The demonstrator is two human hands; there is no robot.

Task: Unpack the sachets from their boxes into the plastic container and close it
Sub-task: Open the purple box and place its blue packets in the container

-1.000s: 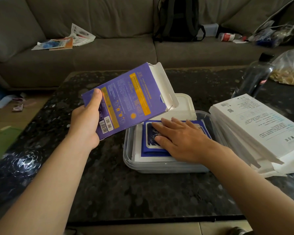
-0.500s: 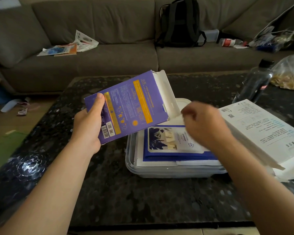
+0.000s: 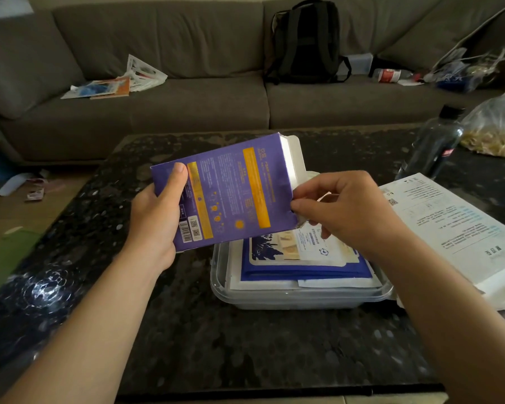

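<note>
My left hand grips a purple box with yellow stripes by its left end, tilted over the table with its white flap open at the right. My right hand pinches at the box's open right end, fingers closed on something silvery there; I cannot tell whether it is a sachet. Below sits a clear plastic container holding blue-and-white sachets stacked flat. The container's lid is mostly hidden behind the box.
A stack of white boxes lies right of the container on the dark stone table. A dark bottle and a plastic bag stand at the back right. Behind is a sofa with a backpack and papers.
My right hand lifted off the sachets in the container and came up to the open end of the purple box. The left hand tilted the box slightly lower.
</note>
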